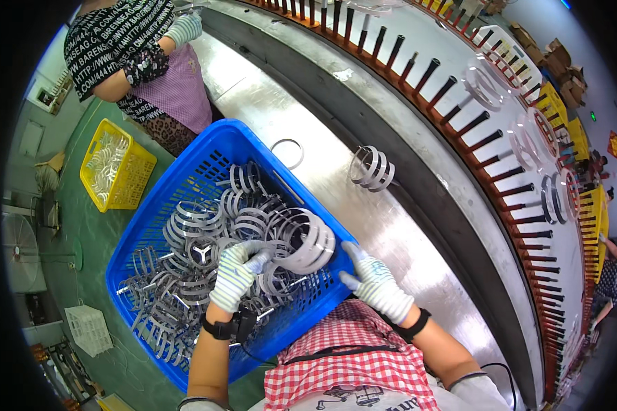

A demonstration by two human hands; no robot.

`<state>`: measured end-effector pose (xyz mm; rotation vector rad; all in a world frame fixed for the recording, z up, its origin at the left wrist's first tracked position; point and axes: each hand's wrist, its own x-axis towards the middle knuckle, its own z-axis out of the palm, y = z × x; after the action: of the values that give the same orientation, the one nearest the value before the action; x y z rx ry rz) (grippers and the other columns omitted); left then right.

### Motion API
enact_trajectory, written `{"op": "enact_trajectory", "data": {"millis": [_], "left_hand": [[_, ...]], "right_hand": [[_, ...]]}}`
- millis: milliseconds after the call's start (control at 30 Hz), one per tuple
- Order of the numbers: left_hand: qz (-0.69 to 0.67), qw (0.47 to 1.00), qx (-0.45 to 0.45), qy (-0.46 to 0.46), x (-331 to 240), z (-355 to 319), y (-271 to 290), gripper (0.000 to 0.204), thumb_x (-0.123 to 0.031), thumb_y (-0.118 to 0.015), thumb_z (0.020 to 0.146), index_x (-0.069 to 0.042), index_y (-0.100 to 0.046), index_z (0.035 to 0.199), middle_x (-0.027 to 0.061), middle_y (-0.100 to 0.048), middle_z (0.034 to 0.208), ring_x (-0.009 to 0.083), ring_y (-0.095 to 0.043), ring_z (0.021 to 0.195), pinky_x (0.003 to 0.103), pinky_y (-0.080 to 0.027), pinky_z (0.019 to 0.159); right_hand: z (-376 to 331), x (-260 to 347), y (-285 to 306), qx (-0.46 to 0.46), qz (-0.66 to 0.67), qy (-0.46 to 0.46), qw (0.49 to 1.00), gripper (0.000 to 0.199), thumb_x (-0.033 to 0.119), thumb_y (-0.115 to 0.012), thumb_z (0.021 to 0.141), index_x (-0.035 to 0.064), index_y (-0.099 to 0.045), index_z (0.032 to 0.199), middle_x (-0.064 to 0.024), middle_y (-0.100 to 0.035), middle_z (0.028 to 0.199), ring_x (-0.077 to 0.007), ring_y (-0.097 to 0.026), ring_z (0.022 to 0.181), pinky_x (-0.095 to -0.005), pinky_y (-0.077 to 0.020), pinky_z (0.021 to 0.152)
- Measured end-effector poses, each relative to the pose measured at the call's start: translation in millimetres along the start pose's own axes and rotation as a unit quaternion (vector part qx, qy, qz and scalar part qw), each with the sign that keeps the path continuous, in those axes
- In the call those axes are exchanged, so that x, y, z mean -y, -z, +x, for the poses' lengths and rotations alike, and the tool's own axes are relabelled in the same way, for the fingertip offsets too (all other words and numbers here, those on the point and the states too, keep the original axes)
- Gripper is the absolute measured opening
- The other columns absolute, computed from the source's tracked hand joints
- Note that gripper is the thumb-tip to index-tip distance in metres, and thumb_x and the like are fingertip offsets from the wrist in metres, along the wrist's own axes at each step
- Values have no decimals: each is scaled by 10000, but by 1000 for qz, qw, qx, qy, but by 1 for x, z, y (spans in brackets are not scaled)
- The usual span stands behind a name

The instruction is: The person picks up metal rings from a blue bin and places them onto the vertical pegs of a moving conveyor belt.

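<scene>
My left hand (238, 272), in a striped knit glove, is closed on the edge of a set of joined silver metal rings (310, 252). These rings are held tilted above the right side of a large blue plastic basket (236, 133). In the basket lies a tangled heap of similar ringed metal pieces (185, 274), some with rods or three-armed hubs. On the basket's right corner, my right hand (380, 284), gloved alike, has its fingers and thumb at the rim, gripping it. Part of that grip is hidden.
Beyond the basket, a metal worktop (308, 185) carries one ringed piece (372, 169) and a single loose ring (287, 153). A conveyor with upright dark-tipped pegs (473, 125) curves along the right. At the far left, another person (144, 75) stands near a yellow basket (134, 179).
</scene>
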<state>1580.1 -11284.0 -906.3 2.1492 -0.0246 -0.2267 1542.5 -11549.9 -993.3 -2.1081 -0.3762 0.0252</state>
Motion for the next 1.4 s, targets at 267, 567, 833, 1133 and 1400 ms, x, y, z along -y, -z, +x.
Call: {"op": "enact_trajectory", "data": {"millis": [267,567,833,1133,1400], "left_hand": [[-105,994,21,-28,-83,-53,-53,160,-85,-526,836,10,-624,920,59,-623,770,113,-574,664,237,-461,575],[498,833,228,73,140,-91,-99,256,-122,-618,735,-74,-619,986,157,-633,988,325,-606,908,407,-484,798],[492,863,108,-36,187,-104,-76,105,-132,-562,749,-53,-618,788,144,-634,787,339,-613,762,442,-484,685],[168,985,-27,-5,48,-152,0,177,-168,-566,802,-12,-634,851,164,-626,723,277,-617,660,354,-474,615],[-44,990,117,-61,-112,-162,-35,111,-76,-588,790,11,-632,842,78,-629,689,137,-611,599,260,-475,555]], "right_hand": [[-54,6,51,-13,4,-66,998,275,247,-552,824,59,-579,1023,-190,-609,908,-362,-582,846,-424,-463,741],[-160,-114,269,-550,-124,-208,799,416,180,-502,873,27,-434,1254,-178,-474,1255,-315,-432,1174,-432,-314,1002],[-108,-206,356,-506,-28,-252,825,396,318,-553,861,17,-551,1119,-165,-554,1132,-255,-493,996,-322,-381,886],[-73,-80,223,-493,-189,-114,842,406,191,-553,827,-25,-471,1161,-177,-598,987,-326,-566,866,-394,-452,761],[-102,71,76,39,124,24,991,641,200,-649,781,29,-349,1322,-171,-413,1315,-304,-363,1246,-406,-292,1036]]}}
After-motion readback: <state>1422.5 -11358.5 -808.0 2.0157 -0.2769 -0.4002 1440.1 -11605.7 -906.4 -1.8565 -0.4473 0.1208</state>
